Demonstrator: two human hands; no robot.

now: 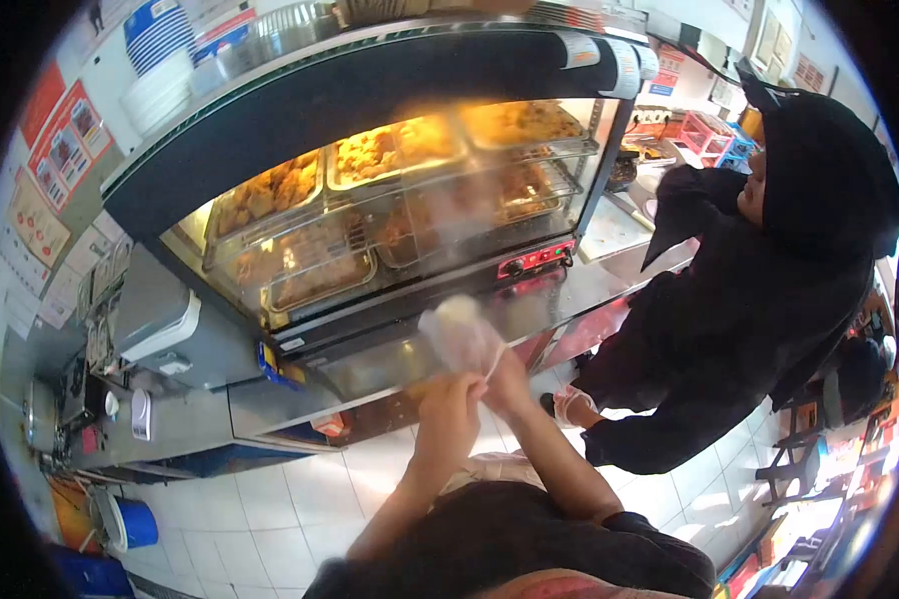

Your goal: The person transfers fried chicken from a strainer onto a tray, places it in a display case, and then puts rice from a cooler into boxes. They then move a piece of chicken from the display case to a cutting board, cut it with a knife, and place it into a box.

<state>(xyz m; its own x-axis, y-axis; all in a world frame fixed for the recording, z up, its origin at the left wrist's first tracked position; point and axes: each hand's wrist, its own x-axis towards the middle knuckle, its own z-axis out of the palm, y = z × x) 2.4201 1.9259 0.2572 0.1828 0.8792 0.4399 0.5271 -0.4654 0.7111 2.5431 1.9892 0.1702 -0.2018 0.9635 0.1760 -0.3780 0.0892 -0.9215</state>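
Observation:
My left hand (448,404) is closed, its fingers pinching at the cuff of the clear plastic over my right wrist. A thin see-through plastic glove or bag (451,344) covers my right hand (474,347), with its edge across the wrist. At the top of the plastic shows a pale, rounded patch (458,308); blur hides whether it is a thing held or part of the hand. Both hands are in front of the steel counter (360,374), below a lit glass food warmer (370,230). Inside it, trays of fried food (370,158) sit on wire shelves.
A co-worker in black clothes (739,299) stands close at my right, a plastic-covered hand (574,407) low. The warmer's control panel (534,262) faces me. Left on the counter are a grey bin (160,324) and a blue-yellow box (280,365). White floor tiles (300,494) lie below.

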